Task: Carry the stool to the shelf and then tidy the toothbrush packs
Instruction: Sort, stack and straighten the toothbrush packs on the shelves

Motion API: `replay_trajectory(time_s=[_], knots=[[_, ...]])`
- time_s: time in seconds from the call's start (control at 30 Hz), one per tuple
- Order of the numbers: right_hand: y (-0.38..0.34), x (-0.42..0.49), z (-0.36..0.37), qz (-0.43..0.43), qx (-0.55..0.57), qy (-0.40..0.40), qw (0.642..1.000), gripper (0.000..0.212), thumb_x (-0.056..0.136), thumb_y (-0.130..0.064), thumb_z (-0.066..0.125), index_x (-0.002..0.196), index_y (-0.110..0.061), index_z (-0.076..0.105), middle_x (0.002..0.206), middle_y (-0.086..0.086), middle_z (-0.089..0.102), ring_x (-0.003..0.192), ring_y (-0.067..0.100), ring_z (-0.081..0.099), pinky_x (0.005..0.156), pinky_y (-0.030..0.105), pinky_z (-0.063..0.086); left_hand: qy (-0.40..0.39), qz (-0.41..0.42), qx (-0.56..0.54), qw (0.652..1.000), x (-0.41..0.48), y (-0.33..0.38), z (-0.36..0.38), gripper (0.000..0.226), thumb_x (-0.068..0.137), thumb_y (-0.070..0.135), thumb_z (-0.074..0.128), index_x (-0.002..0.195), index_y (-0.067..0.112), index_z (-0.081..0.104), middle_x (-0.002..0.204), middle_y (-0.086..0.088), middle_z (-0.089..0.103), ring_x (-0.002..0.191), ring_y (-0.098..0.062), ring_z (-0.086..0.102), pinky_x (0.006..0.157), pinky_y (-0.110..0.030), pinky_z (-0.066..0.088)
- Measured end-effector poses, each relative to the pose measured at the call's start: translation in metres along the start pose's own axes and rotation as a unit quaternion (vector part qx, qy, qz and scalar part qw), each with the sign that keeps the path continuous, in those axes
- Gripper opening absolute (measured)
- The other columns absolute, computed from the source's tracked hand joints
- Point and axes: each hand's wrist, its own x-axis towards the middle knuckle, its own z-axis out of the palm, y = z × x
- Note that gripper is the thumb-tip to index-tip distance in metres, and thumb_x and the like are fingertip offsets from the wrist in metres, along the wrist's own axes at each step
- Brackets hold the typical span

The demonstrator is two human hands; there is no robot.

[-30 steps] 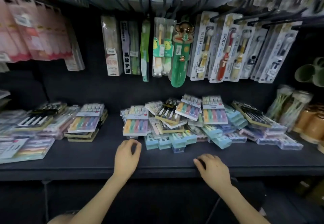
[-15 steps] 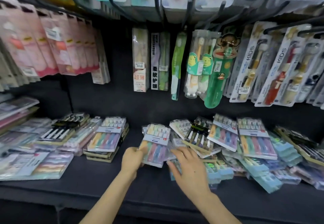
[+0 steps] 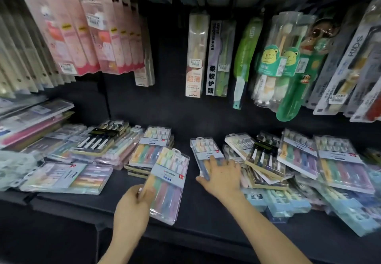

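Note:
My left hand (image 3: 134, 206) grips the lower left edge of a pastel five-brush toothbrush pack (image 3: 168, 183), lifted a little off the black shelf (image 3: 206, 218). My right hand (image 3: 221, 176) lies on a second pastel pack (image 3: 206, 152), its fingers spread over the pack and its thumb at the pack's lower left corner. To the right sprawls a messy heap of toothbrush packs (image 3: 299, 164). A neat stack of like packs (image 3: 151, 150) sits just left of centre. The stool is not in view.
More flat packs (image 3: 66, 175) lie at the shelf's left. Above hang pink boxes (image 3: 82, 36), single brushes (image 3: 195, 57) and kids' brushes (image 3: 288, 63) on hooks. Light blue small packs (image 3: 288, 201) crowd the front right of the shelf.
My left hand has lifted a pastel pack and drawn it toward me. My right hand has moved onto the pack beside it. The camera has come closer and turned left.

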Motion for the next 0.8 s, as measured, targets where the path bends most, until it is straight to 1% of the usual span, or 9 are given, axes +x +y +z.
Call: replay_trajectory(time_s=[0.07,0.17,0.23,0.3,0.47,0.53,0.6,0.7,0.8], knots=[[0.001,0.002,0.000,0.005,0.002,-0.016,1.000,0.078,0.084,-0.069,0.041,0.145,-0.024,0.027,0.141,0.017,0.043,0.125,0.034,0.040,0.100,0.043,0.028,-0.010,-0.007,0.001,1.000,-0.002,-0.010,0.002,0.009,0.091,0.027,0.058,0.095,0.020,0.063,0.074,-0.002,0.066,0.065,-0.023,0.059,0.060,-0.034,0.044],[0.002,0.007,-0.001,0.000,0.007,-0.021,1.000,0.076,0.077,-0.067,0.044,0.138,-0.022,0.035,0.126,0.015,0.056,0.113,0.032,0.049,0.094,0.040,0.032,-0.039,-0.008,-0.008,0.999,-0.005,-0.014,0.005,0.009,0.092,0.024,0.057,0.091,0.016,0.062,0.066,-0.002,0.063,0.056,-0.018,0.055,0.053,-0.029,0.039],[0.003,0.009,-0.008,0.020,0.055,-0.033,0.998,0.084,0.063,-0.072,0.043,0.130,-0.022,0.041,0.112,0.011,0.064,0.106,0.032,0.054,0.092,0.040,0.035,-0.072,-0.038,-0.035,0.996,-0.009,-0.015,0.007,0.017,0.093,0.021,0.056,0.086,0.007,0.062,0.063,-0.005,0.061,0.053,-0.018,0.053,0.051,-0.028,0.040],[0.004,0.006,-0.023,0.054,0.145,-0.045,0.987,0.083,0.064,-0.070,0.050,0.129,-0.020,0.044,0.110,0.008,0.065,0.108,0.032,0.056,0.093,0.038,0.038,-0.089,-0.065,-0.053,0.992,-0.014,-0.021,0.009,0.024,0.093,0.020,0.055,0.086,-0.002,0.063,0.066,-0.011,0.062,0.056,-0.020,0.053,0.053,-0.031,0.041],[0.004,-0.027,-0.056,0.150,0.428,-0.064,0.889,0.079,0.058,-0.056,0.060,0.129,-0.022,0.053,0.099,-0.003,0.056,0.107,0.026,0.058,0.093,0.039,0.046,-0.042,-0.086,-0.053,0.994,-0.021,-0.029,0.018,0.023,0.094,0.024,0.052,0.091,0.003,0.062,0.079,-0.010,0.068,0.067,-0.025,0.061,0.061,-0.042,0.052],[-0.002,-0.056,-0.060,0.128,0.430,-0.066,0.891,0.078,0.056,-0.056,0.060,0.126,-0.023,0.055,0.098,-0.007,0.057,0.100,0.020,0.059,0.086,0.035,0.049,-0.059,-0.075,-0.032,0.995,-0.023,-0.025,0.020,0.022,0.095,0.025,0.050,0.091,0.007,0.062,0.083,-0.008,0.069,0.071,-0.021,0.066,0.067,-0.042,0.058],[-0.016,-0.085,-0.061,0.089,0.394,-0.080,0.911,0.074,0.057,-0.058,0.059,0.122,-0.023,0.056,0.094,-0.008,0.056,0.098,0.019,0.056,0.078,0.028,0.045,-0.081,-0.029,0.037,0.996,-0.023,-0.021,0.019,0.032,0.097,0.031,0.047,0.082,0.007,0.063,0.076,-0.006,0.069,0.061,-0.013,0.064,0.062,-0.030,0.056],[-0.040,-0.108,-0.050,0.056,0.268,-0.050,0.961,0.076,0.059,-0.064,0.055,0.124,-0.024,0.050,0.113,-0.003,0.058,0.110,0.025,0.047,0.090,0.037,0.036,-0.081,0.024,0.177,0.981,-0.016,-0.015,0.011,0.052,0.099,0.042,0.036,0.059,0.012,0.051,0.056,-0.004,0.062,0.053,-0.016,0.060,0.053,-0.025,0.043],[-0.057,-0.118,-0.036,0.050,0.184,-0.037,0.981,0.075,0.060,-0.068,0.051,0.123,-0.027,0.049,0.118,0.000,0.055,0.110,0.027,0.045,0.088,0.039,0.029,-0.078,0.034,0.275,0.958,-0.005,-0.015,0.002,0.061,0.099,0.049,0.028,0.064,0.008,0.058,0.057,-0.002,0.058,0.062,-0.020,0.058,0.055,-0.029,0.039]])
